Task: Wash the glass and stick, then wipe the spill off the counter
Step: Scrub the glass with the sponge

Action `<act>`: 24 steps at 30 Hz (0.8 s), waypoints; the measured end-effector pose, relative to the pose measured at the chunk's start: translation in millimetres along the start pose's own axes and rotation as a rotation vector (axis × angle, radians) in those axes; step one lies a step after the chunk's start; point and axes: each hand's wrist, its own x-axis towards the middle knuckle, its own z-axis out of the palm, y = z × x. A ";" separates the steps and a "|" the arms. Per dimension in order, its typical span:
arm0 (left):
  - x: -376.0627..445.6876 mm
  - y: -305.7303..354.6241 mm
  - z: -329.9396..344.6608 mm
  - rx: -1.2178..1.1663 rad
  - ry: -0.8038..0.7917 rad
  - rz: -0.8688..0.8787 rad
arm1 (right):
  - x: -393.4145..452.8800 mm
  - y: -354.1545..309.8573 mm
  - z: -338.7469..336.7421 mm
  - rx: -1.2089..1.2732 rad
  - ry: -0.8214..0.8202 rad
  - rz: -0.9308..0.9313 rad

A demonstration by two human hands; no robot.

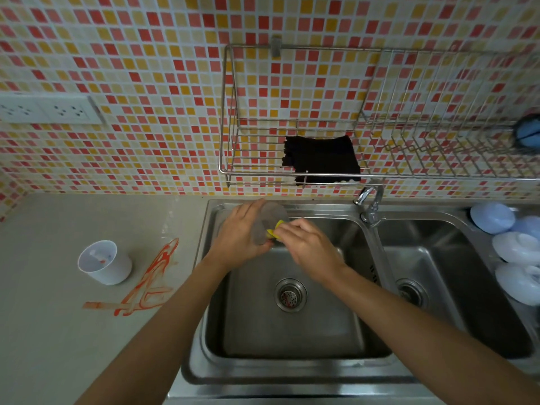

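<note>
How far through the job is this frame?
Nothing looks finished. In hand: the left hand holds the glass over the sink while the right hand scrubs it with a sponge. Left: the stick and the spill on the counter.

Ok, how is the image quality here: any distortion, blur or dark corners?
Head view: strong wide-angle bending, so the wire rack curves; the right hand and its yellow sponge look slightly motion-blurred against the glass; corners darken; soft glare on the sink.
</note>
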 end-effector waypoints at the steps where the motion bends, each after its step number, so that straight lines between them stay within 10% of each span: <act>1: -2.2 -0.3 3.6 0.023 0.022 -0.023 | -0.1 -0.9 0.8 0.001 0.002 0.010; 18: -0.3 -0.3 8.8 -0.039 -0.159 0.048 | 8.0 37.4 -7.1 -0.172 -0.280 -0.335; 24: 15.8 1.4 -0.9 -0.001 -0.085 0.082 | -12.4 14.2 7.7 0.057 -0.104 0.006</act>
